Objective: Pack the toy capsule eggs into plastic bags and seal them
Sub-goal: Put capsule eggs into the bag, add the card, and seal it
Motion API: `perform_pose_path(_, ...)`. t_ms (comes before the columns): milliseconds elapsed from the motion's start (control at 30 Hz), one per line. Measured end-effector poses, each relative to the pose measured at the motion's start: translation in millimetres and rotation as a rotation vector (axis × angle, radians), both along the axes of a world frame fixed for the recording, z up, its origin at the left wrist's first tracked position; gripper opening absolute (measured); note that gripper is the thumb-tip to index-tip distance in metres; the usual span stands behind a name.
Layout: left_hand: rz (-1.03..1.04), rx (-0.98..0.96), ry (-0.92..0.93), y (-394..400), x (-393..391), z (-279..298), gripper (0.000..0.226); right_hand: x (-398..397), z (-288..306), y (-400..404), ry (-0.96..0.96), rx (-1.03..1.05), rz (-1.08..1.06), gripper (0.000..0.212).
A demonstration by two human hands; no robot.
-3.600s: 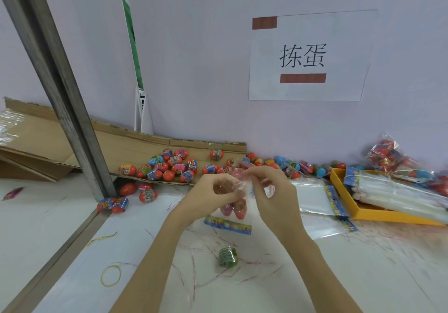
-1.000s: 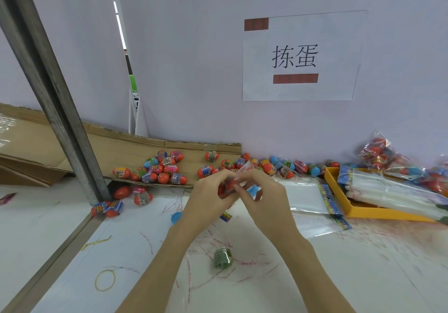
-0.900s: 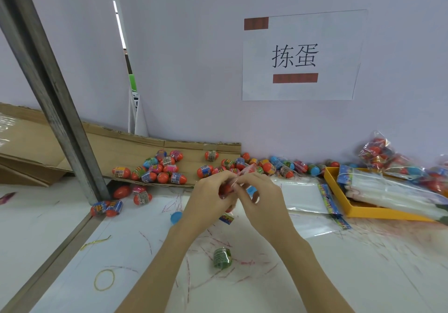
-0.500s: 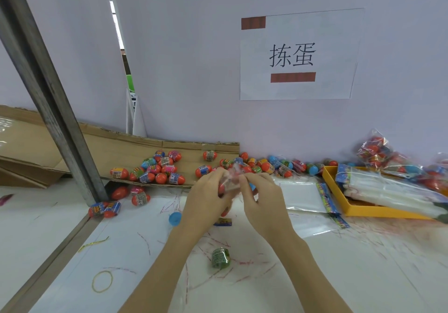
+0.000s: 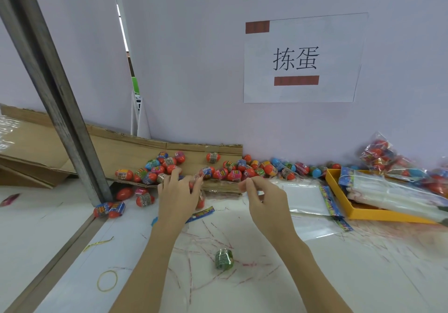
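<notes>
My left hand [image 5: 178, 192] grips a small clear plastic bag [image 5: 200, 199] with red capsule eggs inside, held just above the table; its colourful header strip [image 5: 200, 213] trails below. Apart to the right, my right hand [image 5: 263, 197] pinches thumb and forefinger on what looks like a thin clear strip, too fine to make out well. Several loose capsule eggs [image 5: 230, 172] lie along the cardboard sheet [image 5: 116, 150] and the wall behind my hands. A lone green egg [image 5: 224, 259] lies nearer to me.
Flat empty bags [image 5: 308, 198] lie right of my hands, beside a yellow tray [image 5: 363, 214] holding more bags. Packed bags [image 5: 378, 155] pile at the far right. A slanted metal post [image 5: 55, 94] stands left. A rubber band [image 5: 107, 280] and thin peeled strips litter the white table.
My hands worked together at the bag's mouth before. Now the right hand has pulled away to the right in a pinch, and the left has lowered the bag leftward toward the eggs.
</notes>
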State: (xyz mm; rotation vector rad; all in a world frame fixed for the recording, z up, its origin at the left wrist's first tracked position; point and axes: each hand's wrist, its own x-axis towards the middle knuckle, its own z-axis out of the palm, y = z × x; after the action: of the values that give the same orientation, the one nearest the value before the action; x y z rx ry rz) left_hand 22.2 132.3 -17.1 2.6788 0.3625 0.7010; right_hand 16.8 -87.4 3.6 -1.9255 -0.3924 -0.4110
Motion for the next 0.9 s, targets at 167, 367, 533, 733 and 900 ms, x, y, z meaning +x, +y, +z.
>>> perform_pose_path(167, -0.138, -0.217, -0.137, -3.2, -2.1, 5.6, 0.031, 3.0, -3.2, -1.8, 0.022, -0.015, -0.001, 0.028)
perform_pose_path(367, -0.550, -0.794, -0.139, -32.7, -15.5, 36.7, 0.023, 6.4, -4.4, -6.6, 0.072, 0.125, 0.021, 0.031)
perform_pose_path(533, -0.708, -0.870, -0.038, -52.9, -18.1, 36.7, 0.028, 3.9, -1.7, -5.0, 0.011, 0.078, 0.155, 0.046)
perform_pose_path(733, -0.677, -0.880, -0.005, -54.4, -18.7, 35.8, 0.024, 4.8, -3.2, -2.9, -0.031, 0.002, 0.011, 0.035)
perform_pose_path(900, -0.604, -0.838, -0.054, -52.6, -16.7, 35.6, 0.022, 7.0, -1.3, -7.2, 0.037, 0.142, -0.056, 0.028)
